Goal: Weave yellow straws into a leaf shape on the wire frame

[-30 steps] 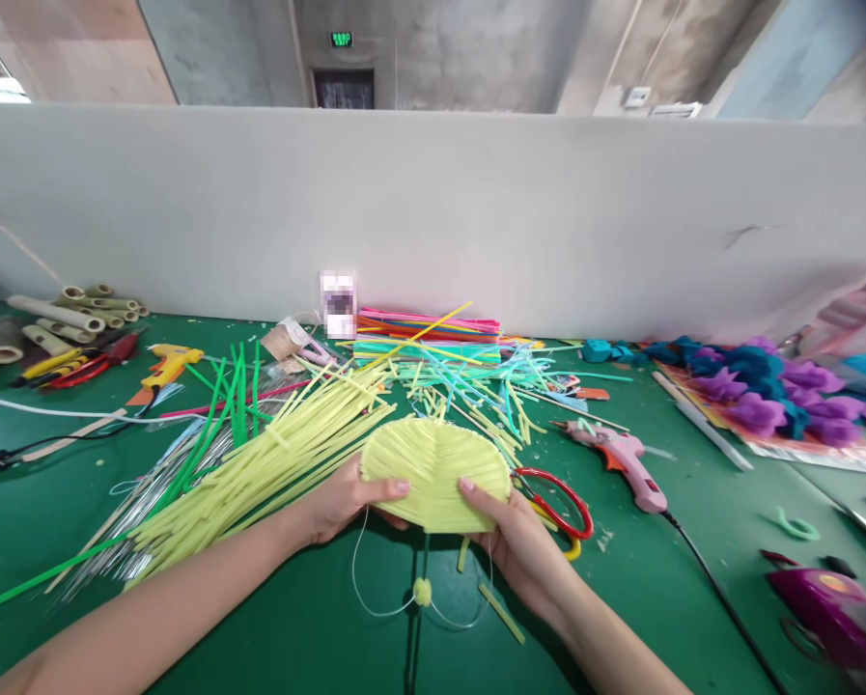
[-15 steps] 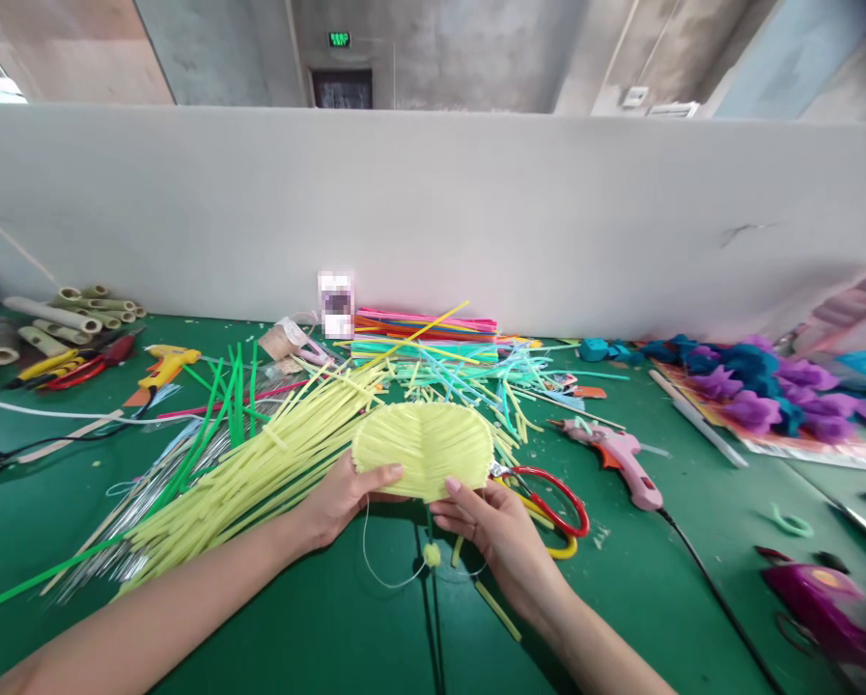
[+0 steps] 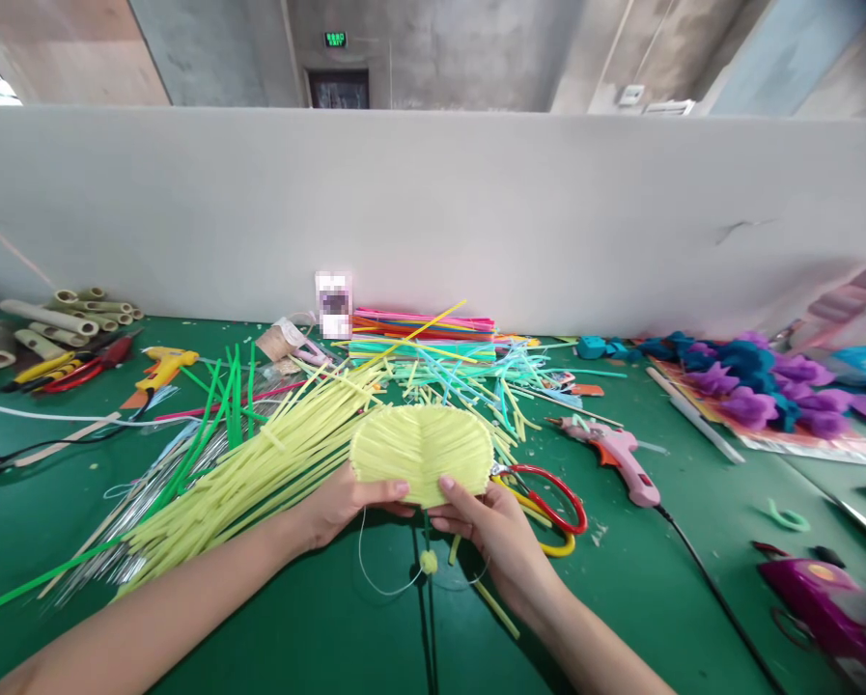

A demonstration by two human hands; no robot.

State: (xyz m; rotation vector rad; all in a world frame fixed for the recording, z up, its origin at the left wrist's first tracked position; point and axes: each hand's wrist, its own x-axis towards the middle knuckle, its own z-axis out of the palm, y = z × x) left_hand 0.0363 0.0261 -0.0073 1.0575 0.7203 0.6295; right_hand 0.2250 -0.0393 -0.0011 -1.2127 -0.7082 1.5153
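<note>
Between my two hands is a pale yellow-green leaf shape [image 3: 422, 444] made of fuzzy pipe cleaners, with a crease down its middle. My left hand [image 3: 346, 502] pinches its lower left edge, thumb on top and fingers underneath. The lower right part is gripped the same way by my right hand [image 3: 483, 516]. A dark green stem runs down from the leaf, and a small yellow-green bobble [image 3: 428, 562] shows below with a thin pale thread looped around it. Red and yellow handled scissors [image 3: 559, 502] lie just right of my right hand.
A thick bundle of yellow-green pipe cleaners [image 3: 259, 463] lies to the left. Colored pipe cleaners [image 3: 425, 333] are heaped at the back. A pink glue gun [image 3: 613, 454] and purple flowers [image 3: 751, 405] are on the right; a yellow glue gun [image 3: 163, 369] and bamboo tubes [image 3: 63, 319] on the left.
My thumbs have shifted slightly inward along the leaf's lower edge, and the leaf still sits in both hands. The whole view has moved a little.
</note>
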